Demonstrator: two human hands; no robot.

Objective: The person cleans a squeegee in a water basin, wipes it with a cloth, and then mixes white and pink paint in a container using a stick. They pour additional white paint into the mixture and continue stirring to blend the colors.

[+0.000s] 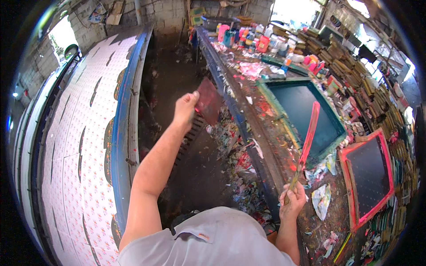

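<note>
My left hand (186, 108) is closed on a corner of a thin red-stained sheet (208, 102), held up over the aisle between two tables. My right hand (292, 197) grips a long, narrow squeegee (309, 137), its upper part coated in pink ink, raised over the right-hand table's edge. Behind it lies a green-framed screen (298, 119); farther right is a red-framed screen (366, 179). A crumpled stained cloth (321, 199) lies just right of my right hand.
A long table (120, 137) on the left bears printed white sheets. The cluttered right table (248, 97) holds ink containers (262, 44) and stacked wooden frames (372, 80) along its far side. Scraps (242, 186) litter the floor beside the right table.
</note>
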